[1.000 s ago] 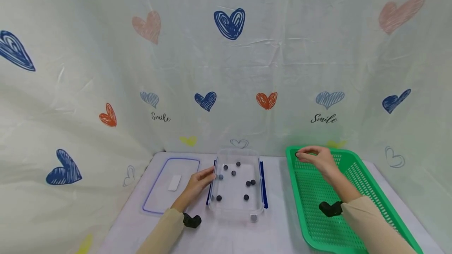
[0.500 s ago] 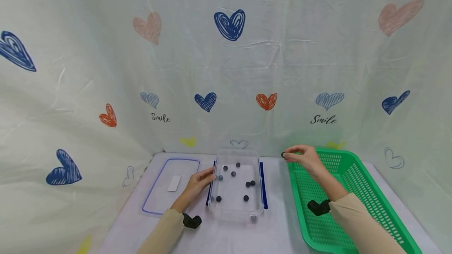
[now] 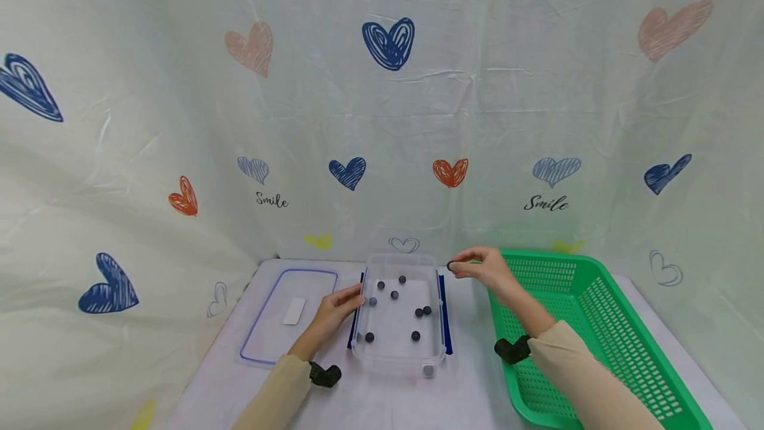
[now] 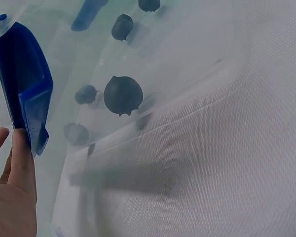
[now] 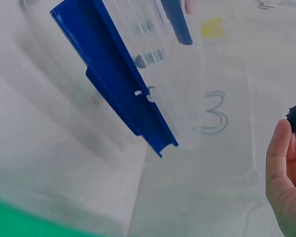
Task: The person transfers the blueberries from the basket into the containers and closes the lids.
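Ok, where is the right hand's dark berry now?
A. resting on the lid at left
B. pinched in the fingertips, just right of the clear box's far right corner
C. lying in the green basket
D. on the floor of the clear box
B: the right hand pinches the berry in the air beside the clear box, left of the green basket; the left hand rests against the box's left side.

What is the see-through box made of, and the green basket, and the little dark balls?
The see-through box looks like clear, glossy hard plastic: you can see the table through its walls, and it has blue clips. The green basket looks like moulded plastic, with small holes all over. The little dark balls look matte, maybe rubber or plastic; I cannot tell which. The right hand pinches one.
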Available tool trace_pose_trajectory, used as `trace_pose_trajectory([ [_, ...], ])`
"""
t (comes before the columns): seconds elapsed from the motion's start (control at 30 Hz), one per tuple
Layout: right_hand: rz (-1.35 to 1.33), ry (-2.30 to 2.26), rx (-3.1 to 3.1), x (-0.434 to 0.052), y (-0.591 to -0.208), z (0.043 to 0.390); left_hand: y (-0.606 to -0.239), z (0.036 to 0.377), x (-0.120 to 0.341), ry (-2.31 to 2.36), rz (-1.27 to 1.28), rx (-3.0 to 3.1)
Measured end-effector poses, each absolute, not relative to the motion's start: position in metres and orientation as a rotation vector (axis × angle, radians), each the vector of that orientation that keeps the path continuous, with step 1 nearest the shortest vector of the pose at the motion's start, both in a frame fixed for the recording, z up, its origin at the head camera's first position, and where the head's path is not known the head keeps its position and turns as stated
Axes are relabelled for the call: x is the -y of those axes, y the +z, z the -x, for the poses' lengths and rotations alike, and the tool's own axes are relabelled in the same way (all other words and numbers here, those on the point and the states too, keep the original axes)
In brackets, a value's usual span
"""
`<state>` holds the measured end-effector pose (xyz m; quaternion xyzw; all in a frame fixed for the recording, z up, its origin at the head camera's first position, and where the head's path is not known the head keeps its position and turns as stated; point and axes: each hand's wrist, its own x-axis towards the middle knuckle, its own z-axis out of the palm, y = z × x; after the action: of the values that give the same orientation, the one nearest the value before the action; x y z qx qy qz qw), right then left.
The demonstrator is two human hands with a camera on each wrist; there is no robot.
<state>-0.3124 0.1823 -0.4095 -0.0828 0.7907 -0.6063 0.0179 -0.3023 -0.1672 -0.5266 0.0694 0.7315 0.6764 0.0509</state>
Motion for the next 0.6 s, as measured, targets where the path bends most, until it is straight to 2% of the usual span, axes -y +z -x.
trace_pose_trajectory([
  [0.6,0.273,-1.807,-2.446,-0.135,-0.437,0.317,-0.528,0.303,0.168,2.046,-0.223,-2.258],
])
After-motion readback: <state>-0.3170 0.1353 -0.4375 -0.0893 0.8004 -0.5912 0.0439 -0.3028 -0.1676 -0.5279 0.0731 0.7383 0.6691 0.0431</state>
